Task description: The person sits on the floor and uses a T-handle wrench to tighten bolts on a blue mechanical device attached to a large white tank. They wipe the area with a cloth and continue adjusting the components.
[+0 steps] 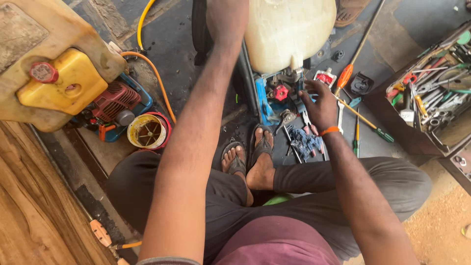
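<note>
A: Down on the dark concrete floor (176, 44), going left to right. What sits at far left?

B: Big beige plastic sprayer tank with a yellow fuel tank and red cap (59, 73), lying over a red small engine in a blue frame (115, 103). Just right of it, a round yellowed tin with a red rim (148, 131), mouth up.

A: Left hand?

B: Left hand (226, 19) reaches up and forward to the top of the frame, against the upper edge of the white translucent plastic tank (289, 29). Fingers are cut off by the picture's edge; cannot tell whether it grasps or only rests.

A: How does the tank lie?

B: Between the two hands, beyond the sandalled feet (250, 157). Long axis runs away from the person, the bottom end nearest, fitted with blue pump parts and a red knob (280, 92).

A: Right hand?

B: Right hand (321, 105), orange band at the wrist, fingers loosely spread and curled, tips at the fittings under the tank. Holds nothing I can make out.

A: Further right?

B: Blue crumpled rag (303, 141) below the hand, an orange-handled long rod (345, 76) slanting up-right, then a brown open toolbox full of hand tools (431, 98).
</note>
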